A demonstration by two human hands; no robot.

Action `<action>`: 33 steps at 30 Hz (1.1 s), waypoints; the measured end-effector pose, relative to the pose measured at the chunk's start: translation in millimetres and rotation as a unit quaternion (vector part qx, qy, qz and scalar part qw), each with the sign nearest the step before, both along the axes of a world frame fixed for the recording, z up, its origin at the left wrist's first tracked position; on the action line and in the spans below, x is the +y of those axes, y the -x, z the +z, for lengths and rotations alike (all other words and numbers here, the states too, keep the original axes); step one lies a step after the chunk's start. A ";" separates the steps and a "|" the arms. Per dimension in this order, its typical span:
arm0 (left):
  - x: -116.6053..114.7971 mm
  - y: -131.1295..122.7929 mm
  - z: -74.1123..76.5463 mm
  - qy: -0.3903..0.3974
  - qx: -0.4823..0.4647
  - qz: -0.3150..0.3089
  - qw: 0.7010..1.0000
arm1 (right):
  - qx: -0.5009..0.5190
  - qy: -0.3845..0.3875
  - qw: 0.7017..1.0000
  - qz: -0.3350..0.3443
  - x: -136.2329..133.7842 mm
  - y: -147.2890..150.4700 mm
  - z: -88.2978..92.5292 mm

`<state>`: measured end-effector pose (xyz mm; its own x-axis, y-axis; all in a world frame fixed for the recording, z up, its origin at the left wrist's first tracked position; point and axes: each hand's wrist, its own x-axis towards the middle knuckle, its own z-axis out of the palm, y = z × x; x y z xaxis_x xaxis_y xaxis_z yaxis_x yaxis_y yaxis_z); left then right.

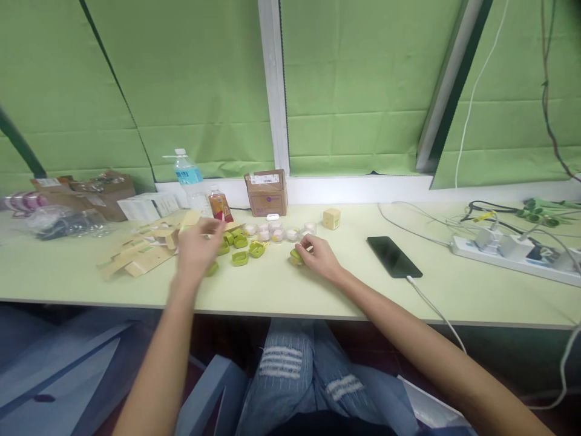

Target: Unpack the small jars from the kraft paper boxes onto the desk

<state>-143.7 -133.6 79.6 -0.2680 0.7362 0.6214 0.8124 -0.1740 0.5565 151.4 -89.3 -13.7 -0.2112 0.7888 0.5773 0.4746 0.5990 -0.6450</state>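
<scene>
My right hand [321,257] has its fingers closed round a small green square container [296,257] just above the tabletop. Motion smears my left hand [198,248], raised over the left-hand side of the work area, and I cannot make out whether anything is in its fingers. Beside it lie several small green square cups [240,259], some tipped over. Behind these stands a row of small clear round pots [276,233] with pale contents. Flattened cardboard boxes [147,257] are heaped to the left of my left hand.
A little cardboard cube [331,218] stands behind my right hand. Farther back are a brown carton [267,194], a water bottle [187,175] and an orange-red pouch [219,204]. On the right lie a black phone [394,257] on its cable and a white power strip [512,257].
</scene>
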 end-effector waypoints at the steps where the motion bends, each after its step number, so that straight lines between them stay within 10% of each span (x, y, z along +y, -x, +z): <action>1: -3.8 25.8 2.5 0.000 0.006 0.067 0.998 | -0.008 -0.002 1.000 -0.006 1.0 -1.0 -0.5; 4: -15.4 100.5 -6.4 0.013 -0.020 0.264 0.964 | -0.029 0.000 0.999 -0.038 4.1 -3.9 -1.9; 8: -13.2 155.3 -32.4 0.083 -0.063 0.313 0.944 | -0.041 0.004 0.997 -0.071 6.7 -7.2 -2.1; 14: 18.6 119.3 -47.8 0.073 0.001 0.187 0.980 | -0.025 -0.001 0.998 -0.052 5.1 -9.0 -2.9; 19: 37.4 86.9 -30.4 0.035 0.144 0.189 0.971 | -0.028 0.005 0.999 -0.034 4.5 -7.9 -3.2; 25: 79.5 96.2 -3.6 0.178 0.145 0.199 0.953 | -0.025 0.003 0.999 -0.029 3.5 -5.3 -1.5; 33: 94.7 114.3 -21.2 0.219 0.182 0.255 0.924 | -0.007 0.014 1.000 -0.007 2.5 -4.2 3.8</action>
